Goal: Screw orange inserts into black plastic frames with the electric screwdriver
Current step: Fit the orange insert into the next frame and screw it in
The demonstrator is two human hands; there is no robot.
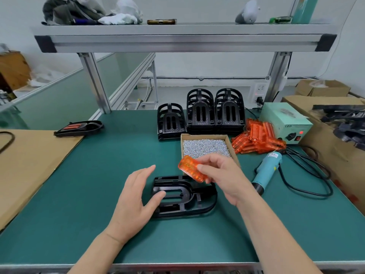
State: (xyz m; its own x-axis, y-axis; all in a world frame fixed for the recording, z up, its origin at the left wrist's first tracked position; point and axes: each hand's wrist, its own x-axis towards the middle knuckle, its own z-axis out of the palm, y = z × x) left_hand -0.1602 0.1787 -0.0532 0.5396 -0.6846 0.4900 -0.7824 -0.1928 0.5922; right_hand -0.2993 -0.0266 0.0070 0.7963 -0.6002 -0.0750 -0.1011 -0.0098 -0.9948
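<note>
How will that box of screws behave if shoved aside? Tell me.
Probably heavy for its size: the shallow cardboard box is packed with small metal screws. Low and wide, it should slide rather than tip. Open-topped, so tilting it would likely spill them.

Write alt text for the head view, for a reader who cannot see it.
A right hand pinches an orange insert above a black plastic frame on a green mat; the open left hand touches the frame. An electric screwdriver lies at right, a box of screws behind.
</note>
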